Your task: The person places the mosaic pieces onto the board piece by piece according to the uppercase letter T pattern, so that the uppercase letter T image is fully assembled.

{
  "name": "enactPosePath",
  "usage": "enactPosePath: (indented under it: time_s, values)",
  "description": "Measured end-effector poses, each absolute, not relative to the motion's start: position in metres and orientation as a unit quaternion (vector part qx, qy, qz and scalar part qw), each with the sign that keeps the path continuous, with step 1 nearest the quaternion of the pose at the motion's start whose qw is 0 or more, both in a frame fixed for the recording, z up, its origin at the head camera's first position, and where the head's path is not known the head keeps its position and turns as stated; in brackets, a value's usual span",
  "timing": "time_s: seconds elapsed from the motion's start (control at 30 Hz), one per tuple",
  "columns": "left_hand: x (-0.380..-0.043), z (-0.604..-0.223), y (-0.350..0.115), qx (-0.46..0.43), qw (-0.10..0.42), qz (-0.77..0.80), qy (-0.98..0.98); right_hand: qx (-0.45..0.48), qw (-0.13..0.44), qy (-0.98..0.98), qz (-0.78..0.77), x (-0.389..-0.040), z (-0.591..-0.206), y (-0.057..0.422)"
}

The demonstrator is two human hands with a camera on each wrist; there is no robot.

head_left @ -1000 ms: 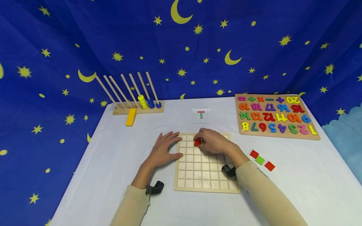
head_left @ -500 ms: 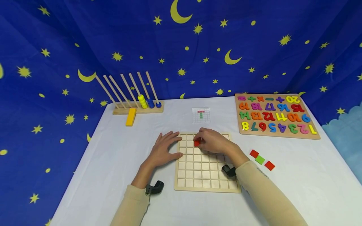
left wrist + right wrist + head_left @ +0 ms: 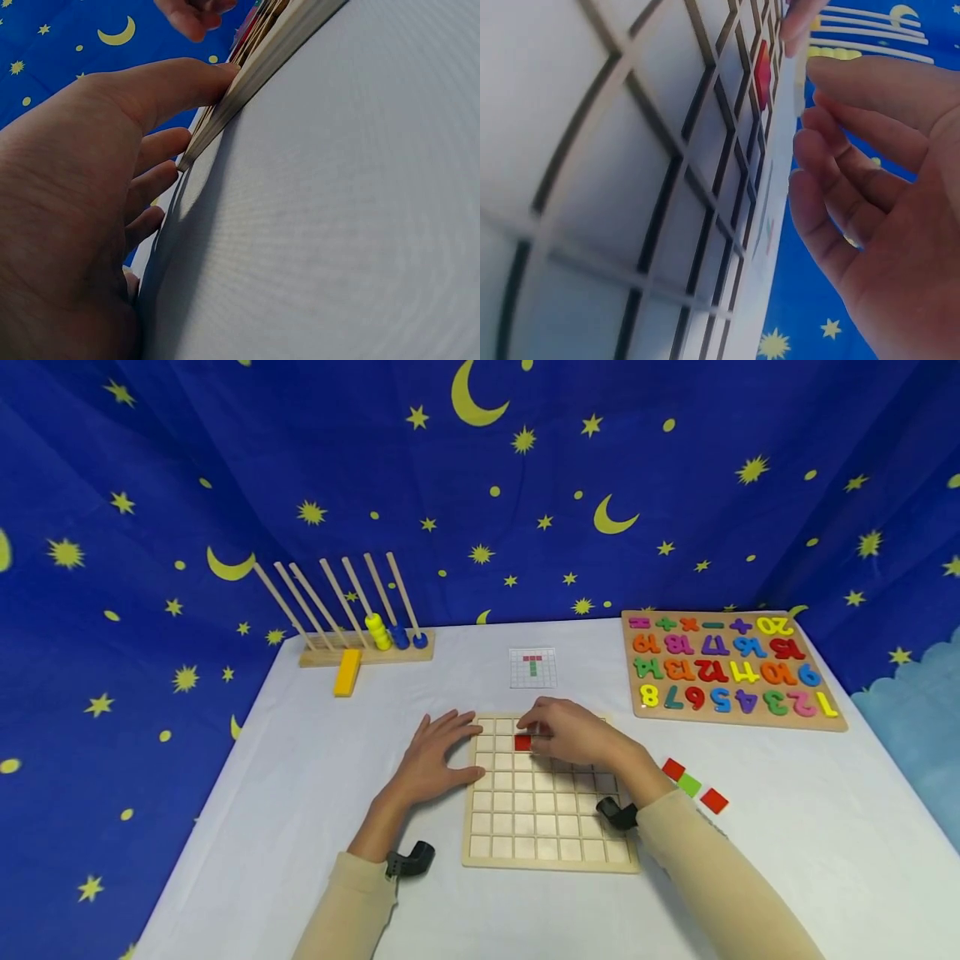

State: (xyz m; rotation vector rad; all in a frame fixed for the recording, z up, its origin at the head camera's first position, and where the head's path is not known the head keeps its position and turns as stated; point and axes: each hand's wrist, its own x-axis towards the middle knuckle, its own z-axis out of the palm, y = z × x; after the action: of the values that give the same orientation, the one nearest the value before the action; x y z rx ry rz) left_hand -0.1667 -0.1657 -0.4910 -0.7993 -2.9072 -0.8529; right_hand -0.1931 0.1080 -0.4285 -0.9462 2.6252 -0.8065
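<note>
A wooden grid board [image 3: 525, 810] lies flat on the table. One red square tile [image 3: 522, 743] sits in a cell of its second row from the far side. My right hand [image 3: 573, 733] hovers just right of that tile; in the right wrist view the fingers are loosely bent, hold nothing and stand apart from the tile. At the board's left edge rests my left hand [image 3: 433, 758], fingers spread and thumb touching the rim. Behind the board lies a pattern card [image 3: 533, 668] with a red and green T shape on a grid.
Right of the board, partly behind the right sleeve, lie a red tile [image 3: 673, 769], a green tile [image 3: 688, 784] and another red tile [image 3: 714, 800]. A number puzzle board [image 3: 731, 668] stands back right. A peg abacus [image 3: 367, 647] and yellow block [image 3: 347, 672] are back left.
My right hand has let go of the red tile and moved slightly up and to the right. The tile stays in its cell. My left hand has not moved.
</note>
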Motion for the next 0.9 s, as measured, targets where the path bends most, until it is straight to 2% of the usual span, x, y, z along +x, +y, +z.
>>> enactPosePath:
  time_s: [0.23, 0.53, 0.9]
  values:
    - [-0.166, -0.491, -0.165, -0.254, 0.005, -0.268, -0.929, -0.31, 0.11, 0.898, -0.294, -0.186, -0.429, 0.126]
    - [-0.165, -0.491, -0.166, -0.258, 0.008, -0.27, -0.928, -0.288, 0.064, 0.891, -0.346, -0.175, -0.431, 0.15]
    - [-0.166, -0.493, -0.165, -0.256, 0.006, -0.269, -0.928, -0.261, 0.068, 0.899, -0.345, -0.169, -0.435, 0.171]
